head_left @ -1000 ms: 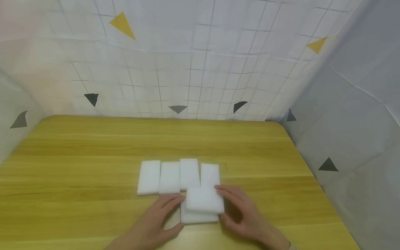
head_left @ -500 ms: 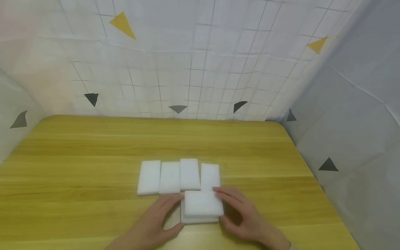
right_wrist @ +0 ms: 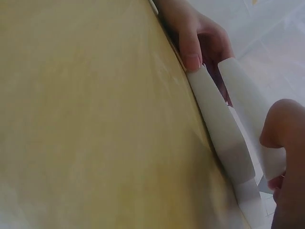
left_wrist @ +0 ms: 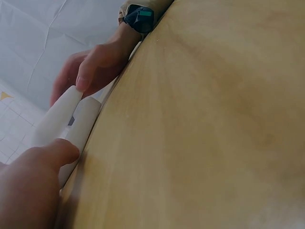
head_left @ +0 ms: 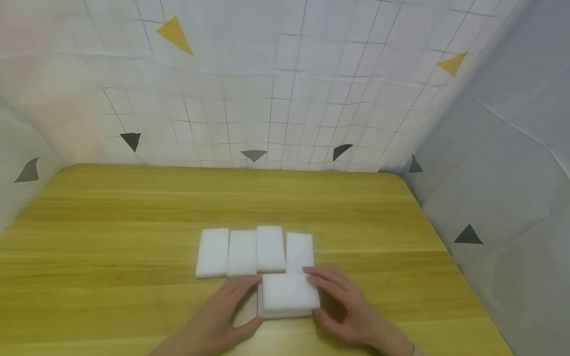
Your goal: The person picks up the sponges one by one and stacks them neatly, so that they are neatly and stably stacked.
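Note:
Two white rectangular blocks, like melamine sponges, lie one over the other at the front middle of the table. My right hand [head_left: 349, 304] pinches the upper sponge [head_left: 289, 291] by its right end, thumb at the near corner and fingers at the far one. Around the left end of the lower sponge [head_left: 287, 314], my left hand [head_left: 222, 309] holds with thumb and fingers. Both wrist views show a narrow gap between the upper sponge [right_wrist: 245, 98] and the lower sponge [right_wrist: 217, 114], which rests on the table. The upper one covers most of the lower from above.
Just beyond the hands, several more white sponges [head_left: 242, 252] lie flat in a row. The rightmost sponge [head_left: 300, 252] of that row has its near end hidden. A wood-grain table [head_left: 133, 212] meets a patterned cloth backdrop [head_left: 249, 109]; a grey cloth [head_left: 503, 163] hangs at right.
The upper sponge has come nearer to me and down, and now lines up more closely over the lower one. My left hand has stayed in place.

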A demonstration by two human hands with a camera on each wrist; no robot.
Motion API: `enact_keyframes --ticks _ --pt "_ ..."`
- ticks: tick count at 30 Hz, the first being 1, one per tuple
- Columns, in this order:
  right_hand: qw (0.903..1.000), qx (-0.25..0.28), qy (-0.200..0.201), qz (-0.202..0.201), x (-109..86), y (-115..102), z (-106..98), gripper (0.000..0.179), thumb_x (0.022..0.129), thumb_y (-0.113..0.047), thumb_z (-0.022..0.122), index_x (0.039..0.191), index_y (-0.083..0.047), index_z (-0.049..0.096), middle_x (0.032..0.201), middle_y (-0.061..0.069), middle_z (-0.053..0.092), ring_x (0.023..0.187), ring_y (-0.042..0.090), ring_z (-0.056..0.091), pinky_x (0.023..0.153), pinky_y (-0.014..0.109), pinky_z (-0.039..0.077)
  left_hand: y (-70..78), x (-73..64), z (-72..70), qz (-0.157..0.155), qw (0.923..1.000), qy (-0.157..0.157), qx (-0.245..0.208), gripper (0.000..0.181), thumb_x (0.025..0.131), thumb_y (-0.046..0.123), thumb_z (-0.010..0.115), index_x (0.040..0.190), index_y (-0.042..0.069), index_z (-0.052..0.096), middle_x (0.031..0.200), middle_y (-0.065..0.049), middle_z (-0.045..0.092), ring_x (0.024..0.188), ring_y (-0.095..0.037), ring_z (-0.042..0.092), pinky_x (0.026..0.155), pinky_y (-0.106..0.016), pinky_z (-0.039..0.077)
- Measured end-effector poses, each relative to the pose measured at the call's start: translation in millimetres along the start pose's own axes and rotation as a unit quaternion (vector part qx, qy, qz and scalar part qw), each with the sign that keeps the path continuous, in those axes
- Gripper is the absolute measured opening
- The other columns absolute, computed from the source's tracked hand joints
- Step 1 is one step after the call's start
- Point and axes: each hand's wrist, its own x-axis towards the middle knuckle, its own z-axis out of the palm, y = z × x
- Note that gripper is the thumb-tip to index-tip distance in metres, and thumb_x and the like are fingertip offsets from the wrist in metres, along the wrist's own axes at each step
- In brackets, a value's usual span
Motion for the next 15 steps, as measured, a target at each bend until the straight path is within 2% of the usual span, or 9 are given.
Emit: enact_keyframes --ticks 4,9,15 --pt "0.9998 0.0 -0.007 -0.018 1.3 -0.2 -0.1 0.055 0.086 -0.017 0.072 0.129 0.012 0.057 0.139 0.024 0.055 0.126 0.033 0.053 0.116 0.028 0.036 0.1 0.3 0.2 -0.003 1.0 -0.002 0.007 0.069 0.085 0.041 0.078 0.143 0.016 0.051 0.137 0.007 0.057 0.125 -0.013 0.055 0.101 -0.037 0.053" --pt "0.9996 0.003 -0.026 -0.011 0.6 -2.5 0.5 0.056 0.085 -0.018 0.073 0.131 0.01 0.057 0.14 0.023 0.055 0.126 0.031 0.053 0.116 0.027 0.036 1.2 0.8 -0.8 -0.02 0.9996 -0.016 0.007 0.071 0.083 0.04 0.08 0.143 0.016 0.051 0.138 0.008 0.057 0.126 -0.011 0.054 0.102 -0.036 0.052" --pt "0.9995 0.002 -0.032 -0.005 -1.0 -1.5 1.0 0.056 0.086 -0.019 0.074 0.132 0.009 0.057 0.141 0.022 0.054 0.127 0.031 0.053 0.117 0.027 0.035 1.1 0.3 -1.3 -0.01 0.9999 -0.01 0.004 0.072 0.082 0.038 0.081 0.143 0.015 0.051 0.138 0.007 0.057 0.125 -0.013 0.055 0.101 -0.038 0.053"
